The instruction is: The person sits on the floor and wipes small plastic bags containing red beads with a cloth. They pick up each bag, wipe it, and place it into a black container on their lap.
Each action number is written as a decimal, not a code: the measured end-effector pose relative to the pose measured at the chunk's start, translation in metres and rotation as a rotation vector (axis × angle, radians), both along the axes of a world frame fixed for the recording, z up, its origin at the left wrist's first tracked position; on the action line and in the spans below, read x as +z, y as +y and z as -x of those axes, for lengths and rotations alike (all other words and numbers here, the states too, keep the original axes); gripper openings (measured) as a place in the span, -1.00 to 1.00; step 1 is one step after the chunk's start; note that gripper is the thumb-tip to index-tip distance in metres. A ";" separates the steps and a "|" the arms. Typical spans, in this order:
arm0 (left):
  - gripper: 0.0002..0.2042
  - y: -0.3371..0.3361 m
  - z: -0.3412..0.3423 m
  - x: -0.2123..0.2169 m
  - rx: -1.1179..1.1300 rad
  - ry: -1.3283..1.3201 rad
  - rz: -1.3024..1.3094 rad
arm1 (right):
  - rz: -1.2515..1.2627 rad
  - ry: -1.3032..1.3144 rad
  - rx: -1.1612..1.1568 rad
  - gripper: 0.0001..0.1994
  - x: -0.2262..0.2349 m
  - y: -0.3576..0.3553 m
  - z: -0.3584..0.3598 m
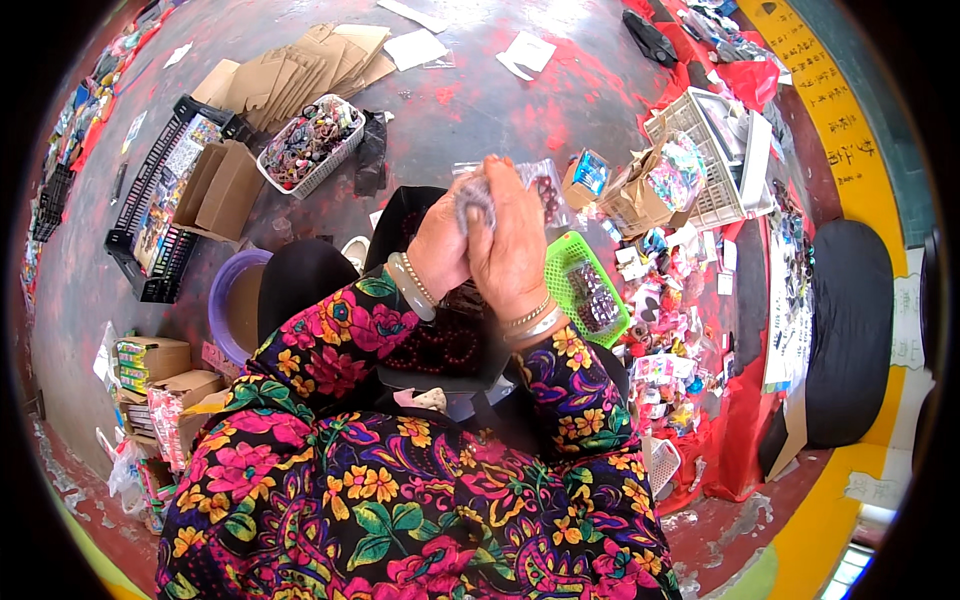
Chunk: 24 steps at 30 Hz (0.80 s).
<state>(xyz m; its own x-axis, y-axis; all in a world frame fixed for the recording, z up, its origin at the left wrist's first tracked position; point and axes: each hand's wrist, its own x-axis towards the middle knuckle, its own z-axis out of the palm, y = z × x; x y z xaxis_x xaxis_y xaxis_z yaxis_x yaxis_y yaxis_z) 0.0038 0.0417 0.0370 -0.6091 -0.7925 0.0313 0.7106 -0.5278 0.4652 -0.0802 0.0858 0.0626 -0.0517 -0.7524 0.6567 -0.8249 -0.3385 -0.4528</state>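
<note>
My left hand (440, 245) and my right hand (510, 240) are pressed together in front of me. Between them is a small greyish-purple, soft-looking thing (476, 197), whose kind I cannot make out. A clear plastic bag (546, 192) with dark red pieces shows just behind my right hand; whether a hand touches it, I cannot tell. Below my wrists, on my lap, a black box (455, 383) holds dark red bead strings (435, 345). Next to my right wrist stands a bright green basket (562, 262) with clear packs of dark pieces (595, 300).
Left are a purple tub (222, 300), a black crate (125, 225), a white basket of small trinkets (315, 180) and flattened cardboard (290, 80). Right, small packaged goods (665, 350) cover red cloth, with a cream crate (715, 185) beyond and a black stool (850, 330).
</note>
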 end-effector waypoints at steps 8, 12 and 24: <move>-0.66 -0.007 0.001 0.006 -0.076 -0.058 0.034 | -0.012 -0.083 -0.278 -0.65 -0.004 -0.017 0.038; -0.66 -0.010 -0.006 0.015 -0.106 -0.049 0.003 | -0.078 -0.693 -0.255 -0.71 -0.024 -0.020 0.100; -0.62 -0.017 -0.007 0.026 -0.017 -0.084 0.058 | -0.395 -1.545 0.122 -0.83 -0.014 -0.006 0.083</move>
